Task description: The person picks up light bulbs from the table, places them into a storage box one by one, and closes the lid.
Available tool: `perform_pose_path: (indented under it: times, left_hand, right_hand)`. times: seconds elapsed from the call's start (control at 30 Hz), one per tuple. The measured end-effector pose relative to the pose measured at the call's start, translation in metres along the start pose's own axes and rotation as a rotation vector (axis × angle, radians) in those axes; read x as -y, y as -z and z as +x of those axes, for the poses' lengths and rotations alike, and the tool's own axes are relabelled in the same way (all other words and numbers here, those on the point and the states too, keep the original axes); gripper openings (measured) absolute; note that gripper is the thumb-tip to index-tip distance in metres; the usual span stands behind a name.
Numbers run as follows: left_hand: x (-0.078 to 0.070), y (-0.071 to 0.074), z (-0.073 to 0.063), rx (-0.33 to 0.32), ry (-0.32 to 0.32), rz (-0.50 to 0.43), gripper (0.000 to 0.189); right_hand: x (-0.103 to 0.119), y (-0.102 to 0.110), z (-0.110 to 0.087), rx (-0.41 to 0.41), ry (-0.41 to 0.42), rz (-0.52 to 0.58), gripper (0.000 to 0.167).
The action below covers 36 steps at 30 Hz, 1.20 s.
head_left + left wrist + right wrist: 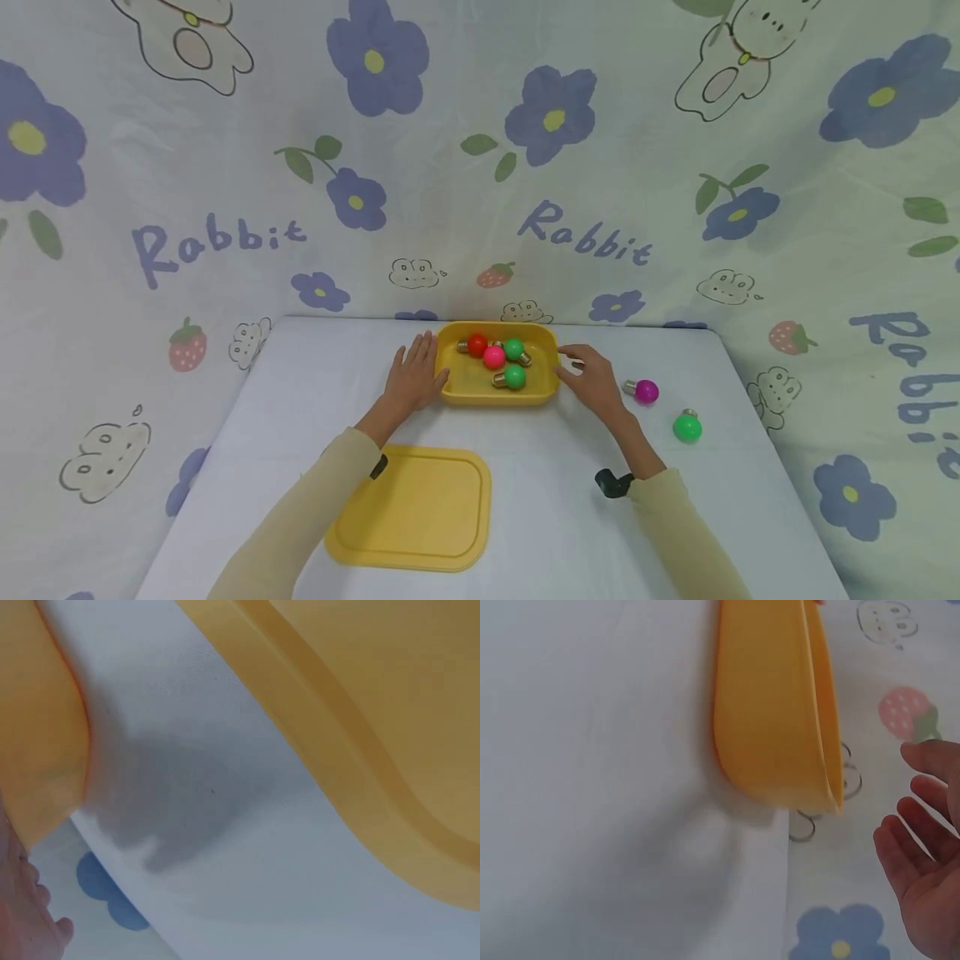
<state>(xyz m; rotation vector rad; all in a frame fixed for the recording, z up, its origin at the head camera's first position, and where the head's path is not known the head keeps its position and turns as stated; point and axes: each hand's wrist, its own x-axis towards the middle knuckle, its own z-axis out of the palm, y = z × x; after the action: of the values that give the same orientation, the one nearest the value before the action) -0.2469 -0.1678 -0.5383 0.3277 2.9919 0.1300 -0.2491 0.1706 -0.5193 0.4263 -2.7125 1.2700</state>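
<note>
A: How far along are we?

B: Partway, we'd judge. We count four bulbs inside the yellow box: the red bulb, the pink bulb, one green bulb and another green bulb.

A: And outside it?

B: Two, resting on the white table to the right of the box: the purple bulb and, nearer us, a loose green bulb. The flat yellow panel — a lid, we suppose — lies on our side of the box, so the box is uncovered.

A: What are our hands gripping?

B: Nothing we can see. Our left hand is at the box's left end, fingers straight. Our right hand is by the right end, thumb and fingers apart and slightly bent — whether it touches the rim, we cannot tell.
</note>
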Motion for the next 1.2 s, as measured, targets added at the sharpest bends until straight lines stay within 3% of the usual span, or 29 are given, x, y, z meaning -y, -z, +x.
perform_pose_path:
  times: [0.23, 0.37, 0.47, 0.63, 0.77, 1.2]
  left_hand:
    - [0.000, 0.001, 0.001, 0.014, 0.007, -0.006, 0.074]
    - [0.000, 0.000, 0.000, 0.020, 0.007, -0.010, 0.074]
    - [0.000, -0.001, 0.000, 0.011, 0.006, -0.011, 0.075]
    - [0.000, 0.000, 0.000, 0.010, -0.001, 0.002, 0.075]
    - [0.000, 0.000, 0.000, 0.003, -0.003, 0.005, 0.075]
    - [0.001, -0.001, 0.001, 0.004, -0.003, 0.011, 0.075]
  right_hand:
    - [-0.027, 0.045, -0.031, -0.096, 0.017, -0.047, 0.036]
    - [-0.044, 0.070, -0.052, -0.162, -0.015, -0.102, 0.036]
    - [-0.055, 0.086, -0.067, -0.198, -0.080, -0.128, 0.036]
    - [-0.073, 0.105, -0.089, -0.245, -0.270, -0.129, 0.038]
    - [-0.088, 0.111, -0.101, -0.279, -0.383, -0.112, 0.041]
    - [-0.117, 0.102, -0.117, -0.335, -0.569, -0.067, 0.054]
